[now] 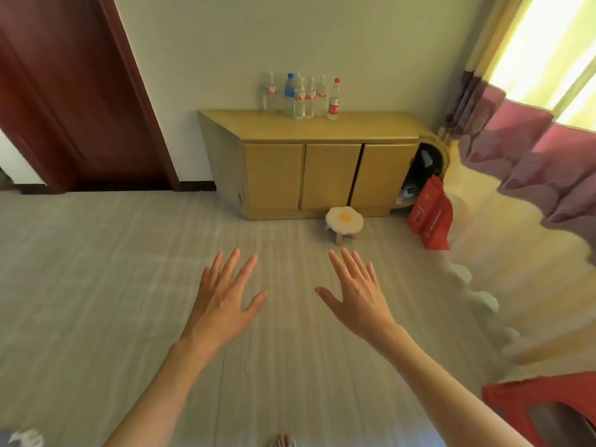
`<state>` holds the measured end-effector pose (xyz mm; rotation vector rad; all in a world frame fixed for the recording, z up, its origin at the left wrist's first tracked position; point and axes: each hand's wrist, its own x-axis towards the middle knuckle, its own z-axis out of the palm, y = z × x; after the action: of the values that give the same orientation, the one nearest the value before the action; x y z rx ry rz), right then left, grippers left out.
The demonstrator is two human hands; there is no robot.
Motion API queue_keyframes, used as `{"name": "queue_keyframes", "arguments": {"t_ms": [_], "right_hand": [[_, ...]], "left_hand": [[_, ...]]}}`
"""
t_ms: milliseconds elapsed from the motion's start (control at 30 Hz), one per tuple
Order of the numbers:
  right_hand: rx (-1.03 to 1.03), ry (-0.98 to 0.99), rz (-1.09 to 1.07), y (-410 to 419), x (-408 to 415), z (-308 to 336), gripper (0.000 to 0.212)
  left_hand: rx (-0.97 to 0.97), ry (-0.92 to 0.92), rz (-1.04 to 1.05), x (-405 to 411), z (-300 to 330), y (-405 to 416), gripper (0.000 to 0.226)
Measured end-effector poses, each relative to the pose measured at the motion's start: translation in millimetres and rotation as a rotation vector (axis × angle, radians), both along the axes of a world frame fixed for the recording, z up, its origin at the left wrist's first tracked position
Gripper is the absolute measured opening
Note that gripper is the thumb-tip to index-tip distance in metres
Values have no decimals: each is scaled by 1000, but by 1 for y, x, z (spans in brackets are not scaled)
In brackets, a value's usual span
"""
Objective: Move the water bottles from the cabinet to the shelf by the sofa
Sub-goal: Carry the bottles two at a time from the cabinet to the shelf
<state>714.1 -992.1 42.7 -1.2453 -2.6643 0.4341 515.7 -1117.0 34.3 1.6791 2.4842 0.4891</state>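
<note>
Several clear water bottles (303, 96) stand in a cluster on top of a low yellow wooden cabinet (322, 179) against the far wall. One has a blue label (289, 91), one at the right a red cap and red label (334, 100). My left hand (225, 301) and my right hand (358, 295) are stretched out in front of me above the floor, fingers straight and spread, holding nothing. Both are well short of the cabinet. The sofa and its shelf are out of sight.
A small stool with a fried-egg cushion (344, 221) stands in front of the cabinet. Red bags (430, 217) lean at its right end. A dark red door (74, 98) is at the left, curtains (522, 124) at the right, a red plastic stool (545, 411) at bottom right.
</note>
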Motion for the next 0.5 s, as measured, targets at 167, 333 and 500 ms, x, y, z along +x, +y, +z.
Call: {"name": "queue_keyframes", "arguments": {"t_ms": [167,333,500], "right_hand": [[15,21,11,103,-62,3,73],[-6,24,-7,225,-113,-9,71],[12,46,14,363,-169,-10,70]], "left_hand": [[-58,-29,-44,-52,5,108,76],[-82,-69,-59,-104,-11,221,82],[-52,-70,-24,-161,-8,354,85]]}}
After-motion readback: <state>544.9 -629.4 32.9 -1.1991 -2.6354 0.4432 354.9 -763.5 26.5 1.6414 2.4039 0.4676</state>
